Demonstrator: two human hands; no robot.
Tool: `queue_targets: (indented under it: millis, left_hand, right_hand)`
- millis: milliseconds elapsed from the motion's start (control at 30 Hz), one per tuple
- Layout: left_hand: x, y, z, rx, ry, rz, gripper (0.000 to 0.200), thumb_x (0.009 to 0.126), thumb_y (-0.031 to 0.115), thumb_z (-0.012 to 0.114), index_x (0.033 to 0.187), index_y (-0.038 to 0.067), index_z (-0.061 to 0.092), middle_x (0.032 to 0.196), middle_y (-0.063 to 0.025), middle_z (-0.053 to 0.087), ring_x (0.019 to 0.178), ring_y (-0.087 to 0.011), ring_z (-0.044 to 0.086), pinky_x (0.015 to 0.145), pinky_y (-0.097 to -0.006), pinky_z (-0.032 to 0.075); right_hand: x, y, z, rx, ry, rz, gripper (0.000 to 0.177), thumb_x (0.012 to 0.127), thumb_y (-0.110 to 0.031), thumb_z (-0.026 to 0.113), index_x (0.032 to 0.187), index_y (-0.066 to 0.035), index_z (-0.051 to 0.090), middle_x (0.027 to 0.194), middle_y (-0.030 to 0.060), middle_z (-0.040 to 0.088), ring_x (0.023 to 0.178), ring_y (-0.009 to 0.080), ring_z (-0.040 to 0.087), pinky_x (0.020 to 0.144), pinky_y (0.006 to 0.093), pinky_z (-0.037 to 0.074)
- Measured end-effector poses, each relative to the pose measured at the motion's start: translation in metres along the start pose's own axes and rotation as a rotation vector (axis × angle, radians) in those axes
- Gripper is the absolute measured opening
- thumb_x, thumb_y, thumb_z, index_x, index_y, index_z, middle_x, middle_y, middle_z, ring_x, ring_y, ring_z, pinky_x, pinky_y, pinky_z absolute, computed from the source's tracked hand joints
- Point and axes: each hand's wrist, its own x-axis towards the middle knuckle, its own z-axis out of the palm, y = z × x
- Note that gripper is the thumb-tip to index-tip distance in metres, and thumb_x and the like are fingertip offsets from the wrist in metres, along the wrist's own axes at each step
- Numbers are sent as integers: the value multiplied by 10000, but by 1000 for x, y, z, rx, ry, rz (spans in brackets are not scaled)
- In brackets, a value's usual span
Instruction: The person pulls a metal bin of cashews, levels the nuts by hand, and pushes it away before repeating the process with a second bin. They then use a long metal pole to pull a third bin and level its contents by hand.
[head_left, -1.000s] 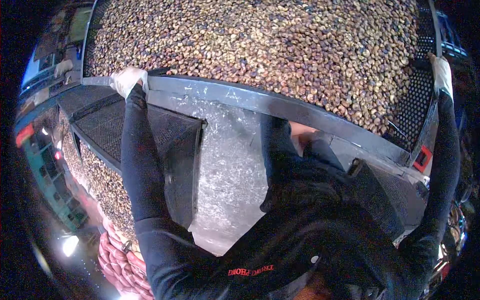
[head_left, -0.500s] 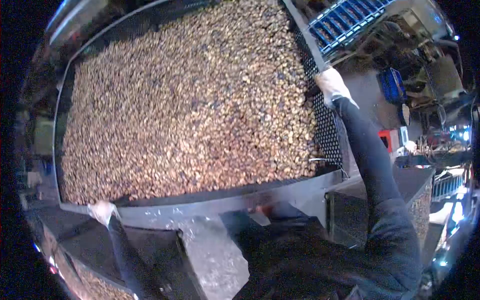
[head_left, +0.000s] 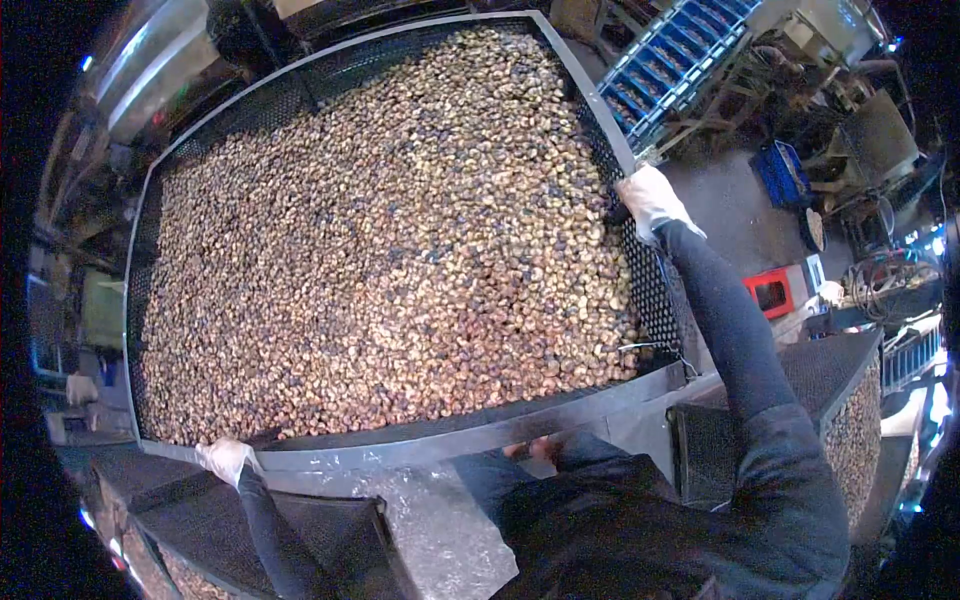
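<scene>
A large metal bin [head_left: 560, 411] with perforated walls fills the middle of the view, holding a broad layer of brown and tan nut-like pieces [head_left: 390, 250]. My left hand [head_left: 226, 459], in a pale glove, is closed over the near rim close to the left corner. Farther away, my right hand [head_left: 656, 200], gloved too, grips the right-hand rim. Both arms reach out in dark sleeves. The fingertips of both hands are partly hidden behind the rim. A thin pale strip [head_left: 640, 346] lies inside the near right corner.
Dark panels [head_left: 270, 525] stand below the near rim at left. Another nut-filled bin [head_left: 852, 450] is on my right. Past the right wall are a blue slatted conveyor [head_left: 680, 62], a blue crate [head_left: 782, 174] and a red crate [head_left: 768, 293] on the floor. Machinery lines the upper right.
The bin and both hands sit lower in view, and the far rim now shows. Both hands keep their hold on the rim. The picture is sharper.
</scene>
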Motion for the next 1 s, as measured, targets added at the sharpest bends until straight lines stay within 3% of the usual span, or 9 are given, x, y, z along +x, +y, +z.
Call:
queue_targets:
  millis: [33,200,267,333,433,633,833,900,1000]
  left_hand:
    - [1,2,1,2,-2,6,471,763,85,750,1183,-73,608,1227,-233,633,1192,-414,581,1079,-431,471]
    - [-8,26,-29,-105,54,-34,508,757,85,738,1222,-74,608,1241,-239,629,1225,-424,562,1097,-433,471]
    - [-6,29,-31,-86,60,-19,463,754,125,733,1174,-46,637,1202,-226,653,1175,-411,587,1073,-437,481]
    - [-4,32,-35,-50,60,14,422,752,165,728,1127,-17,667,1163,-212,677,1125,-398,613,1049,-441,491]
    - [2,34,-31,86,33,136,367,749,226,721,1056,26,711,1104,-191,712,1050,-380,651,1014,-447,506]
    - [-11,64,-83,559,-222,410,307,742,347,706,915,112,800,987,-149,784,900,-342,728,943,-460,535]
    - [-1,108,-114,611,-480,357,313,739,411,685,825,177,874,901,-116,832,826,-294,776,931,-406,513]
    - [7,63,-68,522,-304,387,279,731,408,703,748,164,837,842,-106,813,758,-300,750,929,-444,513]
    - [-2,66,-84,272,-195,490,332,719,459,737,698,134,801,749,-128,770,688,-347,722,920,-481,527]
  right_hand:
    - [-1,-8,-4,434,34,334,293,899,-190,692,1135,-24,742,981,231,770,985,399,759,868,438,605]
    - [16,26,29,-80,-21,-77,302,991,-208,638,1207,-6,705,1044,250,775,1004,405,759,867,449,602]
    - [-1,-12,-15,357,-58,296,351,922,-150,664,1223,26,699,1073,250,744,1063,367,760,922,426,611]
    - [5,-4,-4,384,-29,351,323,868,-108,690,1178,-28,738,1068,236,746,1063,352,764,931,407,614]
    - [1,13,-3,-473,-208,-281,313,878,-157,700,1163,-34,744,1042,251,761,1025,394,760,890,410,596]
    - [43,92,51,-68,-194,-99,370,942,-277,717,1175,9,740,1027,204,756,972,306,723,852,385,562]
    - [85,101,62,215,-271,101,510,1025,-422,700,1181,62,735,1015,168,744,918,226,671,828,375,523]
    - [89,133,79,379,-223,-61,610,1057,-500,647,1172,93,729,1019,196,737,926,264,665,874,405,511]
    - [85,111,65,215,-210,91,544,1107,-447,619,1227,64,761,908,91,746,812,172,618,777,366,492]
